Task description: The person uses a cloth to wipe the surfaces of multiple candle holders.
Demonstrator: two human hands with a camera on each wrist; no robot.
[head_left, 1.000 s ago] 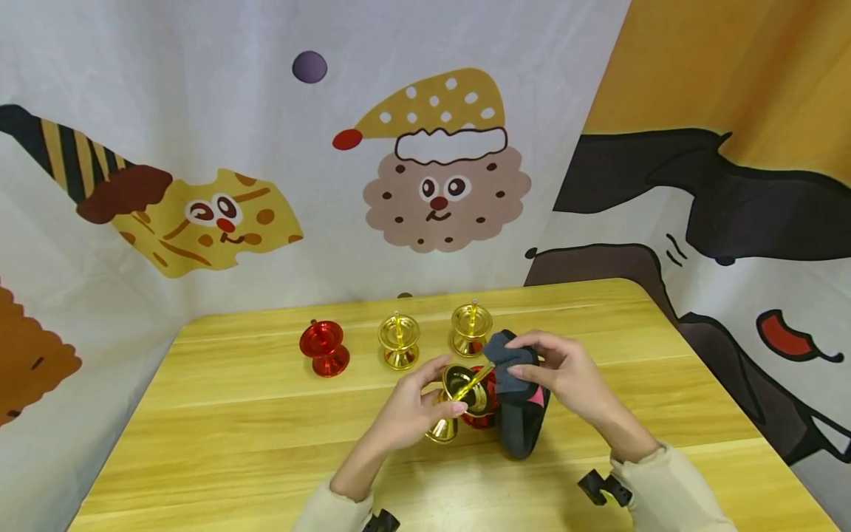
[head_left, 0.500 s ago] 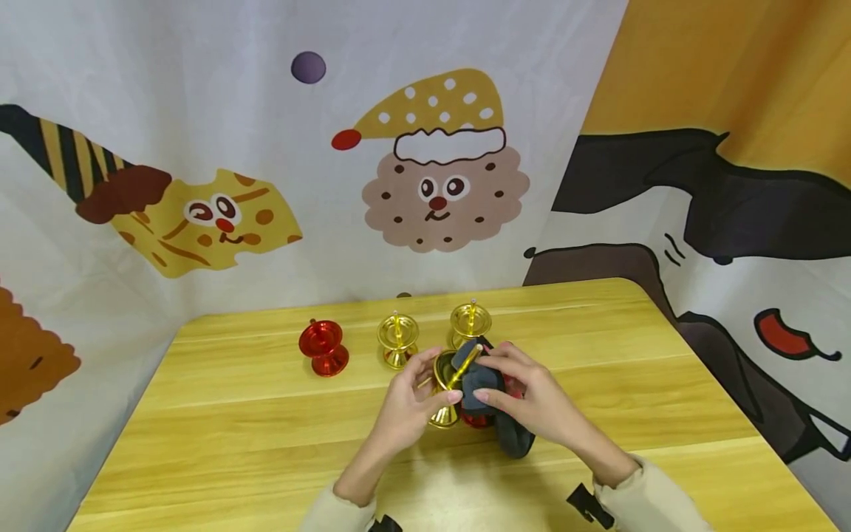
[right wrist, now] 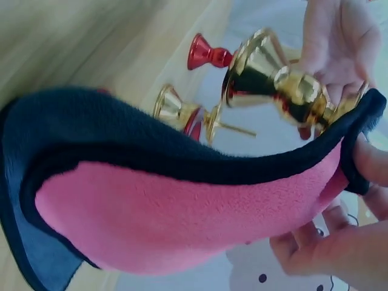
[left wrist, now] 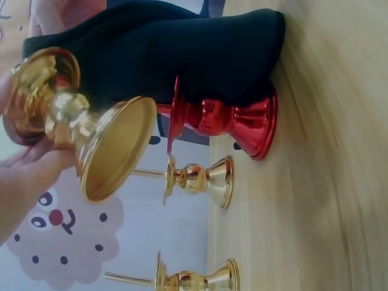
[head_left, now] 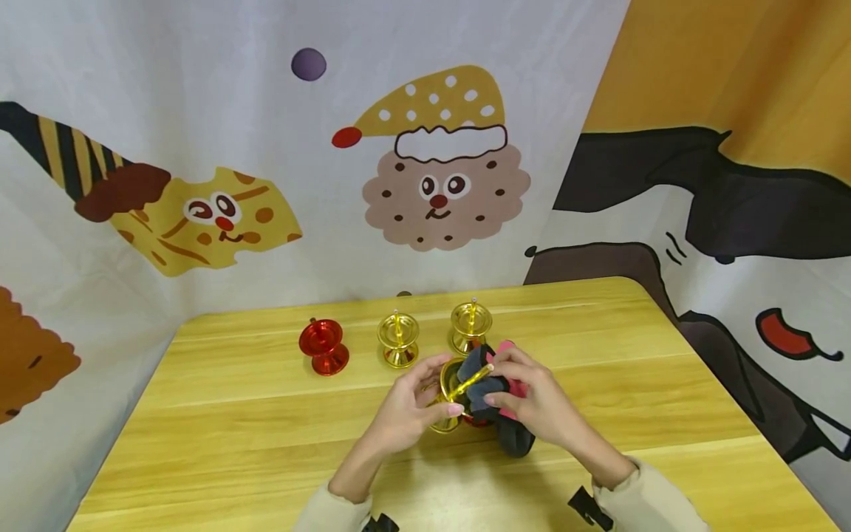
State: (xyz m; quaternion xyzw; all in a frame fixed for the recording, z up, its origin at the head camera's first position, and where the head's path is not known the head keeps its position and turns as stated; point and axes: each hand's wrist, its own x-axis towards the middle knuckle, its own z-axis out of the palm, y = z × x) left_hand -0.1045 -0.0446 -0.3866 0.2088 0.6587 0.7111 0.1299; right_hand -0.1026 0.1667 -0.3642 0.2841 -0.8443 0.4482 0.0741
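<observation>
My left hand [head_left: 405,414] holds a gold candle holder [left wrist: 118,151] around its cup, tilted so that its spike [head_left: 475,380] leans to the right. My right hand [head_left: 535,391] pinches a dark grey cloth [head_left: 484,395] with a pink side [right wrist: 182,218] and black edging. A fold of the cloth lies at the cup's inside, beside the spike, and the rest hangs down toward the table. In the left wrist view, a red candle holder [left wrist: 212,118] stands upright under the tilted one, partly covered by the cloth.
On the wooden table [head_left: 253,443], a red holder [head_left: 323,340] stands at the back left. Two gold holders with upright spikes stand to its right, one in the middle [head_left: 399,347] and one farther right [head_left: 470,323]. A printed curtain [head_left: 253,96] hangs behind the table.
My right hand has moved left with the cloth, bringing it from the spike's tip into the gold holder's cup. More of the pink side now shows. My left hand keeps its hold.
</observation>
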